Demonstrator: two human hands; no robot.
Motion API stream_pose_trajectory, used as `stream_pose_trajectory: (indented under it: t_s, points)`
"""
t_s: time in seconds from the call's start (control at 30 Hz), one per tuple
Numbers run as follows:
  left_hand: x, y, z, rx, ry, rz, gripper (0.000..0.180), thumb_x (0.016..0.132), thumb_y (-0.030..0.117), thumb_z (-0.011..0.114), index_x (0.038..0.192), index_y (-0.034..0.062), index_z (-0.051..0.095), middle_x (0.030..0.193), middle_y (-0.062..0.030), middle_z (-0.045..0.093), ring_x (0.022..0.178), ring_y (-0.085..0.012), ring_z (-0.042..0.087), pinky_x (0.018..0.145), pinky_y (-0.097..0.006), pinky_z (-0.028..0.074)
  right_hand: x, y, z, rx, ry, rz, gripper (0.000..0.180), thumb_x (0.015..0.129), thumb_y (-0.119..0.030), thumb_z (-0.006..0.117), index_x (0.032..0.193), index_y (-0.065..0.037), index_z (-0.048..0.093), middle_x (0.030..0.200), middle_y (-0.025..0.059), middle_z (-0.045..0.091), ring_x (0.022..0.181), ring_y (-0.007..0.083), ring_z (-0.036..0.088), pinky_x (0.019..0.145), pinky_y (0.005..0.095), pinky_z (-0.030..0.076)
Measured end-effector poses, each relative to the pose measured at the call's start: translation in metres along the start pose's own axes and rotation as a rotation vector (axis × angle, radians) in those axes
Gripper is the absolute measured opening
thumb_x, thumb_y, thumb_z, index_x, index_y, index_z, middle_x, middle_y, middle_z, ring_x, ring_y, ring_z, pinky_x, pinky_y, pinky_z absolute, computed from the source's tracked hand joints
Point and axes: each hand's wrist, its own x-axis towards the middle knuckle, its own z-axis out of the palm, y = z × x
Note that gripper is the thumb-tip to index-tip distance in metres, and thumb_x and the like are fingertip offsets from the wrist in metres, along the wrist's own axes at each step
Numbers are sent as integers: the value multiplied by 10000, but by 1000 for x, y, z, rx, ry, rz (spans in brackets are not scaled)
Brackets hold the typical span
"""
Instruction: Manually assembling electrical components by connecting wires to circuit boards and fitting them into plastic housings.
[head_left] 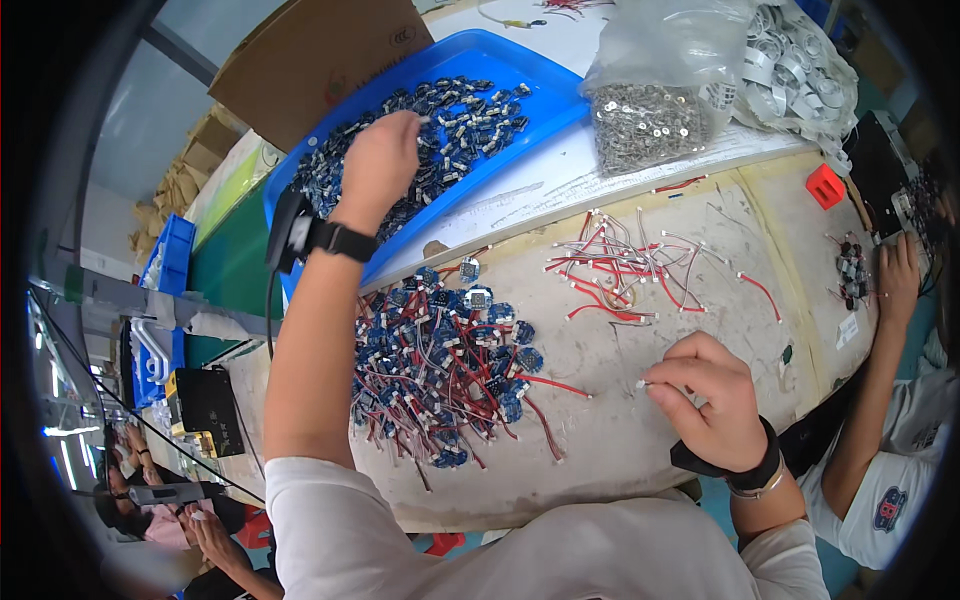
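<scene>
My left hand reaches into a blue tray of small blue circuit boards. Its fingers are drawn together over the boards; what lies between the tips is too small to name. Above the bench on the right, my right hand pinches a small white plug between thumb and forefinger. Any wire behind the plug is hidden by the hand. Between my arms lies a heap of round blue boards with red and grey wires attached. Loose red and white wires with plugs are spread beyond my right hand.
Behind the wires stands a clear bag of small metal parts, beside a bag of white curled pieces. A cardboard box borders the tray. A red block sits far right, near a co-worker's hand and small parts.
</scene>
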Motion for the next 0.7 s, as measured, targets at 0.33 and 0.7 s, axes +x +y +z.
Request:
stream_pose_trajectory:
  t_s: [0.33,0.7]
  points:
    - [-133,159,-99,-1463,-808,-556,179,899,86,508,1009,-35,583,875,-71,633,788,-137,642,607,-209,502,6,-8,34,332,17,-41,107,774,5,589,880,2,587,789,84,564,630,138,539,544,241,426]
    - [-198,213,-85,-1750,-266,-870,325,877,48,537,1193,-10,491,869,-39,588,766,-93,577,684,-206,462,-21,-11,46,730,179,220,50,800,5,569,850,11,578,832,65,554,669,82,535,568,209,435]
